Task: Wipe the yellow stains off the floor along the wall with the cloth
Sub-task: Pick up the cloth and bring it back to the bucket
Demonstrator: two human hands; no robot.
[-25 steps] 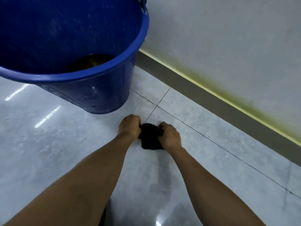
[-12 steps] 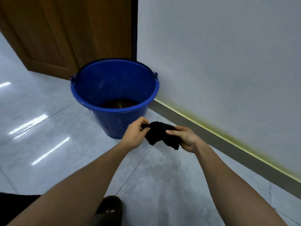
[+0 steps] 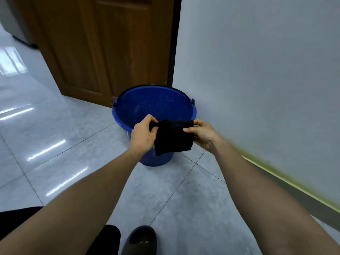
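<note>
The left hand (image 3: 142, 137) and right hand (image 3: 204, 134) are each pinching an upper corner of the black cloth (image 3: 173, 138), which is hanging spread above the blue bucket (image 3: 152, 105). It is draping limply, probably light and damp; bunching it mid-panel should suit wiping the yellow stains (image 3: 287, 178) at the floor's wall edge

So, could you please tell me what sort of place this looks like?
Probably an indoor hallway or room in a home or office: glossy grey floor tiles, a wooden door at the far end, and a pale painted wall with a grey skirting board.
</note>
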